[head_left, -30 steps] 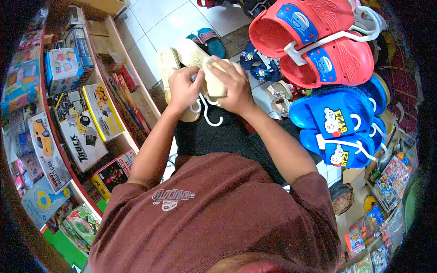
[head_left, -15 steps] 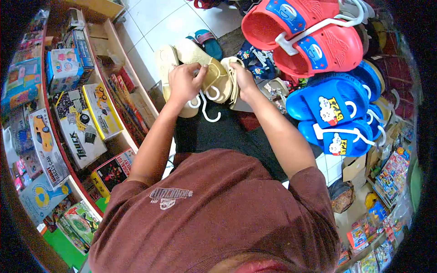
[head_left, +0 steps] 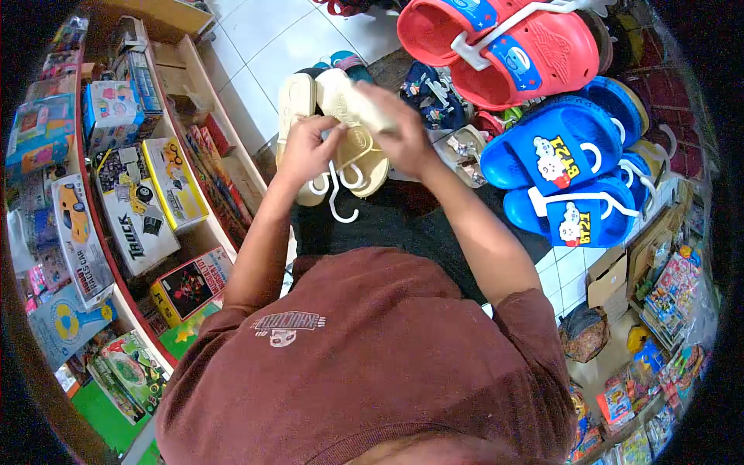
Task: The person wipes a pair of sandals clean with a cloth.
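Observation:
A pair of cream slide sandals (head_left: 356, 159) lies before me, with a white plastic hanger (head_left: 335, 198) hooked at the near end. My left hand (head_left: 310, 147) is closed on the sandals, thumb and fingers pinched near the inner edge of the left one. Over the right sandal, my right hand (head_left: 403, 139) is blurred by motion. A cream cloth (head_left: 373, 115), also smeared, is bunched under its fingers against the sandal's upper part.
Red clogs (head_left: 535, 66) and blue slides (head_left: 558, 159) on white hangers are at the right. Dark blue patterned footwear (head_left: 430, 97) and teal sandals (head_left: 345, 62) lie beyond. Toy boxes (head_left: 132, 209) fill the left shelf; packaged goods (head_left: 670, 298) stand at lower right.
My right hand has moved left with the cloth, from beside the right sandal onto its upper part. My left hand stays on the sandals, which have turned slightly.

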Demonstrator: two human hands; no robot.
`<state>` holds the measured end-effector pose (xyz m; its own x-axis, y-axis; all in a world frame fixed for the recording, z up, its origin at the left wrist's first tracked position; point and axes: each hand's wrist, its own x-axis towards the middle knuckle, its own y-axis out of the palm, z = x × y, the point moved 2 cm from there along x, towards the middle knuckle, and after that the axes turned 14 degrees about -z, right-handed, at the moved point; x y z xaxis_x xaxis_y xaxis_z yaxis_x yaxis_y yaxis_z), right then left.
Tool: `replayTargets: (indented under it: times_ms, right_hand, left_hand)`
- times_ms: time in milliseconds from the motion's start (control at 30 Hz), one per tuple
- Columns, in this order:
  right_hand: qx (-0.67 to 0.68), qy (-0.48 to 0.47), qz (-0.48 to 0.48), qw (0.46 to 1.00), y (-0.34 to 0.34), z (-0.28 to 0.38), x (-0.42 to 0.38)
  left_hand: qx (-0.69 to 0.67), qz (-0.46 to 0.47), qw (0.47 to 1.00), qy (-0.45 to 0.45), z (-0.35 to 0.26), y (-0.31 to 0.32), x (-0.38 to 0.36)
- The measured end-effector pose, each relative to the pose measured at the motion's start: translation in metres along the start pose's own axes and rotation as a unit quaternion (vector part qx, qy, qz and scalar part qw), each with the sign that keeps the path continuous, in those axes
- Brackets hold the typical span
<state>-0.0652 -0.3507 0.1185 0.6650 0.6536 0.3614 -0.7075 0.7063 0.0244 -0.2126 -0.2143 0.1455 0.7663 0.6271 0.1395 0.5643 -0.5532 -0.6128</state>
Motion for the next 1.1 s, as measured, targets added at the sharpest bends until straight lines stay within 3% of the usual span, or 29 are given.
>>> replayTargets:
  times_ms: [33,67,100,167,200,233,267,300,367,400,433,467,567,600,700,833,867,967,1033,1100]
  right_hand:
    - [-0.108,-0.097,0.037,0.989,0.006,0.019,-0.003]
    - [-0.143,-0.097,0.066,0.983,0.014,0.020,-0.014]
    - [-0.205,-0.105,0.040,0.972,0.018,0.021,-0.021]
    - [-0.161,-0.071,-0.022,0.984,0.024,-0.013,-0.025]
    - [-0.054,0.080,-0.054,0.994,0.024,-0.035,-0.030]
    - [0.057,0.227,-0.083,0.969,0.024,-0.051,-0.033]
    - [0.167,0.362,-0.109,0.911,0.023,-0.066,-0.038]
    - [0.247,0.575,-0.144,0.767,0.016,-0.058,-0.033]
    - [0.222,0.510,-0.135,0.820,0.003,-0.028,-0.016]
    - [0.128,0.324,-0.111,0.931,0.003,-0.021,-0.010]
    - [0.027,0.121,-0.080,0.989,0.006,-0.005,-0.004]
    - [-0.034,0.020,-0.002,0.999,0.004,0.010,0.000]
    - [-0.207,-0.072,0.050,0.974,0.015,0.012,-0.013]
    - [-0.211,-0.017,0.041,0.977,0.017,0.005,-0.020]
    - [-0.118,0.037,-0.014,0.992,0.024,-0.016,-0.028]
    - [-0.100,0.038,-0.008,0.994,0.020,-0.017,-0.024]
    - [-0.104,0.034,-0.016,0.994,0.020,-0.017,-0.025]
    - [-0.117,0.031,-0.024,0.992,0.019,-0.015,-0.024]
    - [-0.102,0.037,-0.028,0.994,0.019,-0.019,-0.023]
    - [0.039,0.243,-0.068,0.967,0.020,-0.037,-0.020]
  left_hand:
    - [0.001,0.005,1.000,-0.003,0.002,0.002,0.001]
    - [-0.065,-0.022,0.998,-0.004,0.007,0.006,-0.001]
    - [-0.042,-0.013,0.999,0.007,0.008,0.005,-0.001]
    - [0.003,0.007,0.999,0.031,0.009,0.004,0.000]
    - [0.023,0.012,0.999,0.036,-0.010,0.001,0.001]
    - [0.029,0.013,0.999,0.019,-0.010,0.002,0.001]
    - [0.035,0.012,0.999,0.004,-0.008,0.002,0.001]
    - [0.041,0.009,0.999,-0.011,-0.005,0.003,0.003]
    - [-0.011,-0.035,0.999,-0.040,-0.002,0.001,0.001]
    - [-0.029,-0.062,0.996,-0.049,-0.005,0.001,-0.001]
    - [-0.046,-0.088,0.993,-0.059,-0.008,0.002,-0.002]
    - [-0.052,-0.102,0.993,-0.038,-0.015,0.001,-0.001]
    - [0.020,-0.032,0.998,-0.045,-0.001,-0.002,0.002]
    - [0.052,-0.055,0.997,-0.014,0.007,0.002,0.001]
    - [0.057,-0.047,0.996,-0.051,-0.002,0.007,0.004]
    - [0.169,-0.085,0.979,-0.075,-0.015,0.008,0.001]
    - [0.151,-0.098,0.976,-0.120,-0.019,0.006,-0.001]
    - [0.206,-0.122,0.965,-0.101,-0.023,0.009,-0.004]
    - [0.206,-0.082,0.968,-0.114,-0.021,0.010,-0.002]
    - [0.194,-0.009,0.972,-0.132,-0.018,0.007,0.003]
